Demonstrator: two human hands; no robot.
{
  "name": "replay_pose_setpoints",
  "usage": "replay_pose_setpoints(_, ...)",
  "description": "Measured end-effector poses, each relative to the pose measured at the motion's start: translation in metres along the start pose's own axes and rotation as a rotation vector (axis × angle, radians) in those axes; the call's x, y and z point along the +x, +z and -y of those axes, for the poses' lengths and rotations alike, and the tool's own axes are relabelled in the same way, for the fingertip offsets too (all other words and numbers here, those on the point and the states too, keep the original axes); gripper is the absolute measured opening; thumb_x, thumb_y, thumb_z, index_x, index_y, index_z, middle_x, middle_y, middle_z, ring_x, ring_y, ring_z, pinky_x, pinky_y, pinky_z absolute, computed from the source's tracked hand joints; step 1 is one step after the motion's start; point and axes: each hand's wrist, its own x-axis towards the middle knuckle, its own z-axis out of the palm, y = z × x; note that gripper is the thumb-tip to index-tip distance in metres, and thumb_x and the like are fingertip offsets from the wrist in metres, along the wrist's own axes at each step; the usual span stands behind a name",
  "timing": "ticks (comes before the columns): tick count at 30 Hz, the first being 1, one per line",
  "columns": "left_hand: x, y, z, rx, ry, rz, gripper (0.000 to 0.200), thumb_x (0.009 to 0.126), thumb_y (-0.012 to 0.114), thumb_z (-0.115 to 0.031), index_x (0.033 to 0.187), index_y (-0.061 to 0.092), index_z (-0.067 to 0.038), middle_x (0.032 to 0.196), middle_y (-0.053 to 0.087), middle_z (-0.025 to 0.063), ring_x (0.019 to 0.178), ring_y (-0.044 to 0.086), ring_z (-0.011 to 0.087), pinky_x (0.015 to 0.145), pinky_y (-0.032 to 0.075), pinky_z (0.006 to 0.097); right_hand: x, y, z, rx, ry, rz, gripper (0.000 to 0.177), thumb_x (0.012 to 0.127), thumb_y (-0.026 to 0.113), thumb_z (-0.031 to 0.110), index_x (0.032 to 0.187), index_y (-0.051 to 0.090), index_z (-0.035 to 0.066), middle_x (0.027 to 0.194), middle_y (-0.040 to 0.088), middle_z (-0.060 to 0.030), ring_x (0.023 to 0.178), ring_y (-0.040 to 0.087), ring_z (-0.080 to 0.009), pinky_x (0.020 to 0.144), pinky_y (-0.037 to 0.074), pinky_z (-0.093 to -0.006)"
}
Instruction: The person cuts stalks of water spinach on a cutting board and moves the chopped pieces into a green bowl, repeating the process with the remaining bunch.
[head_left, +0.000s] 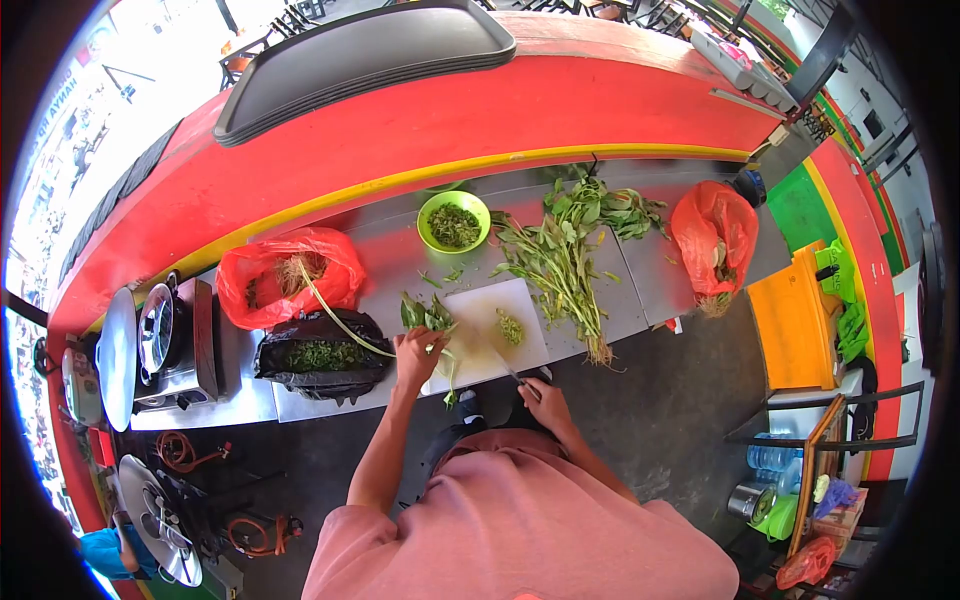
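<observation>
My left hand (pixel 418 355) is closed around leafy green stems (pixel 427 314) at the left edge of a white cutting board (pixel 520 300). One long pale stem runs from it up toward the red bag on the left. Closed on a knife handle, my right hand (pixel 545 402) is at the board's lower right, with the blade (pixel 508 366) pointing up and left over the board. Chopped greens (pixel 509 327) lie on the board. A green bowl (pixel 427 236) of cut greens stands beyond it, and a large bunch of leafy stems (pixel 565 260) lies to its right.
Red plastic bags (pixel 340 262) (pixel 735 215) lie at both sides. A black bag (pixel 275 352) holds greens. A pot (pixel 157 325) sits on a stove at the left. Stacked trays (pixel 380 60) rest on the red ledge. A person's blue sleeve (pixel 103 550) shows at lower left.
</observation>
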Motion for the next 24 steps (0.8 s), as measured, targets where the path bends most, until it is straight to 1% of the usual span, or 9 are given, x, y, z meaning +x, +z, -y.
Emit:
replay_pose_setpoints(4, 0.017, -0.031, 0.012, -0.153, 0.157, -0.377, 0.014, 0.078, 0.083, -0.011, 0.087, 0.074, -0.005, 0.076, 0.067, 0.0071, 0.067, 0.066, 0.0232, 0.062, 0.045, 0.0387, 0.021, -0.016, -0.001, -0.020, 0.030, -0.071, 0.037, 0.096, 0.067, 0.033, 0.115, 0.069, 0.001, 0.079, 0.073, -0.0152, 0.067, 0.073, -0.0249, 0.067, 0.055, -0.0356)
replay_pose_setpoints(6, 0.021, -0.052, 0.011, -0.316, 0.026, -0.468, 0.010, 0.085, 0.079, -0.007, 0.084, 0.071, -0.001, 0.073, 0.066, 0.0061, 0.067, 0.066, 0.0177, 0.060, 0.048, 0.0344, 0.029, -0.023, 0.002, -0.050, -0.028, -0.029, 0.037, 0.096, 0.067, 0.033, 0.115, 0.070, 0.001, 0.077, 0.073, -0.0151, 0.067, 0.073, -0.0246, 0.067, 0.055, -0.0355)
replay_pose_setpoints(8, 0.030, -0.064, 0.022, -0.767, -0.076, -0.566, 0.010, 0.095, 0.069, -0.007, 0.089, 0.068, 0.000, 0.072, 0.066, 0.0057, 0.065, 0.066, 0.0134, 0.058, 0.048, 0.0288, 0.031, -0.026, 0.009, -0.047, -0.022, 0.011, 0.038, 0.096, 0.067, 0.033, 0.117, 0.069, 0.001, 0.076, 0.073, -0.0145, 0.067, 0.072, -0.0237, 0.068, 0.055, -0.0348)
replay_pose_setpoints(12, 0.046, -0.139, 0.022, -0.806, -0.117, -0.840, 0.014, 0.106, 0.056, -0.017, 0.104, 0.062, -0.003, 0.065, 0.060, 0.0010, 0.060, 0.059, 0.0072, 0.052, 0.043, 0.0211, 0.028, -0.019, 0.013, 0.001, 0.009, 0.034, 0.039, 0.097, 0.067, 0.033, 0.120, 0.068, 0.001, 0.076, 0.073, -0.0121, 0.069, 0.072, -0.0200, 0.068, 0.054, -0.0329)
replay_pose_setpoints(14, 0.059, -0.175, 0.045, -0.623, -0.031, -1.033, 0.017, 0.106, 0.056, -0.019, 0.113, 0.059, -0.004, 0.063, 0.057, -0.0005, 0.057, 0.051, 0.0039, 0.046, 0.035, 0.0195, 0.024, -0.012, 0.012, 0.036, 0.038, 0.026, 0.039, 0.098, 0.066, 0.033, 0.120, 0.067, 0.001, 0.076, 0.073, -0.0110, 0.069, 0.072, -0.0183, 0.069, 0.054, -0.0323)
replay_pose_setpoints(18, 0.078, -0.269, 0.049, -0.662, 0.098, -1.319, 0.033, 0.109, 0.050, -0.029, 0.129, 0.058, -0.003, 0.070, 0.051, -0.0028, 0.057, 0.039, 0.0029, 0.049, 0.030, 0.0196, 0.015, -0.004, 0.011, 0.090, 0.033, 0.019, 0.038, 0.098, 0.066, 0.032, 0.117, 0.068, -0.001, 0.076, 0.072, -0.0087, 0.070, 0.070, -0.0135, 0.067, 0.053, -0.0306)
replay_pose_setpoints(19, 0.080, -0.291, 0.033, -0.664, 0.101, -1.317, 0.033, 0.109, 0.050, -0.029, 0.129, 0.058, -0.003, 0.070, 0.051, -0.0028, 0.057, 0.039, 0.0029, 0.049, 0.030, 0.0196, 0.013, -0.003, 0.011, 0.115, 0.037, 0.019, 0.038, 0.098, 0.066, 0.031, 0.117, 0.068, -0.001, 0.075, 0.072, -0.0083, 0.068, 0.069, -0.0130, 0.066, 0.052, -0.0300)
replay_pose_setpoints(21, 0.080, -0.328, 0.004, -0.978, 0.292, -1.284, 0.028, 0.109, 0.048, -0.032, 0.102, 0.058, -0.007, 0.072, 0.054, -0.0005, 0.058, 0.044, 0.0045, 0.047, 0.030, 0.0211, 0.010, 0.000, 0.012, 0.143, 0.045, 0.019, 0.037, 0.098, 0.066, 0.031, 0.116, 0.067, -0.002, 0.074, 0.071, -0.0079, 0.067, 0.067, -0.0124, 0.064, 0.051, -0.0293)
replay_pose_setpoints(24, 0.072, -0.332, 0.000, -0.801, 0.253, -1.011, 0.024, 0.108, 0.053, -0.028, 0.106, 0.060, -0.005, 0.079, 0.054, -0.0008, 0.063, 0.045, 0.0049, 0.050, 0.033, 0.0198, 0.008, 0.004, 0.012, 0.151, 0.053, 0.006, 0.036, 0.099, 0.066, 0.030, 0.116, 0.068, -0.002, 0.073, 0.070, -0.0068, 0.063, 0.063, -0.0106, 0.061, 0.049, -0.0281)
